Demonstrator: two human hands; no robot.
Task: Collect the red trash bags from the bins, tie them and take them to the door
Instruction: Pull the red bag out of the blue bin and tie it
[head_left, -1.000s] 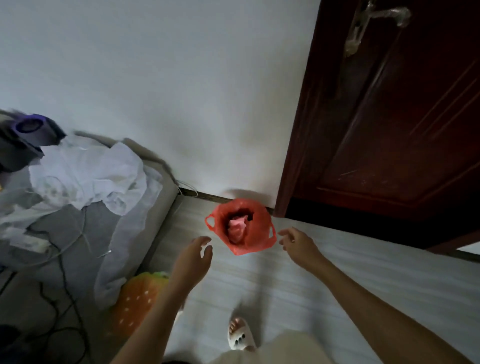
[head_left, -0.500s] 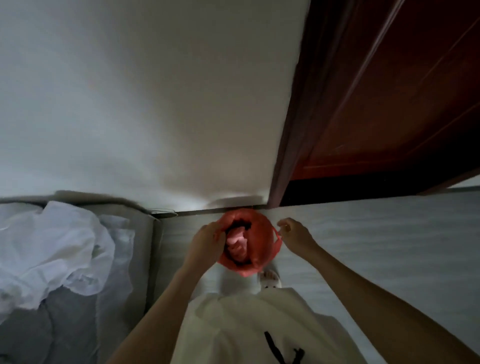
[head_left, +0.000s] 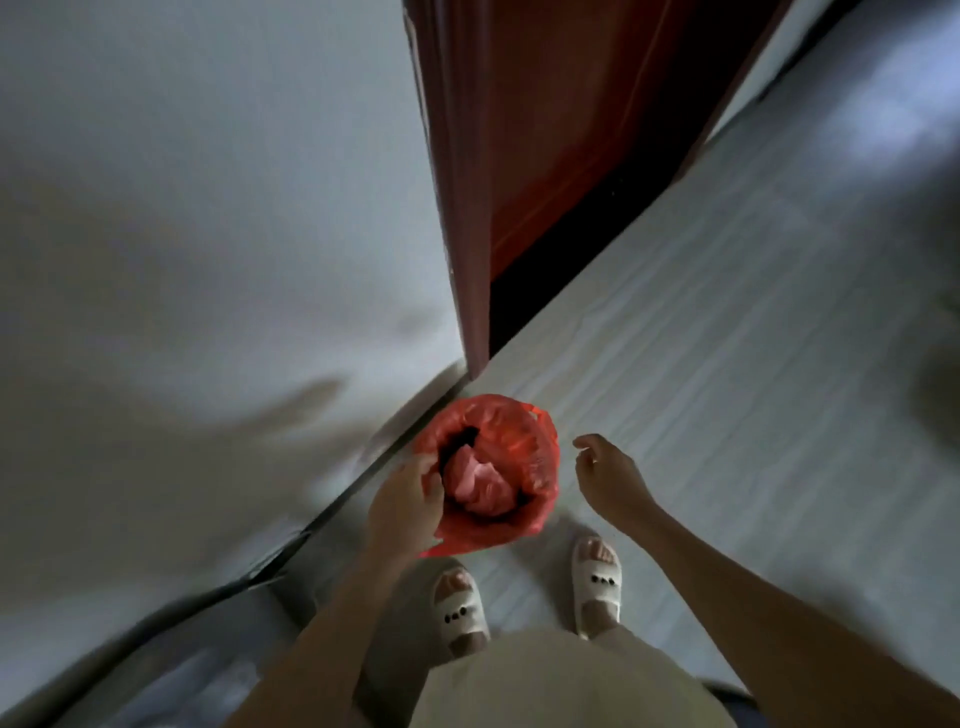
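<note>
A red trash bag (head_left: 524, 452) lines a small bin on the floor beside the wall, close to the dark red door (head_left: 550, 130). The bag's mouth gapes and crumpled pink rubbish (head_left: 475, 480) shows inside. My left hand (head_left: 402, 506) grips the bag's near left rim, fingers curled over the edge. My right hand (head_left: 605, 473) hovers just to the right of the bag with loosely bent fingers, apart from it and holding nothing. The bin itself is hidden under the bag.
A white wall (head_left: 182, 260) runs along the left with a dark skirting line (head_left: 332, 509) at its foot. My feet in white slippers (head_left: 460, 605) stand just behind the bag. Pale striped floor (head_left: 727, 338) stretches to the right.
The view has swung and tilted; the bed left the frame. My left hand keeps its hold on the bag's rim, while my right hand has come off the right rim and drawn away.
</note>
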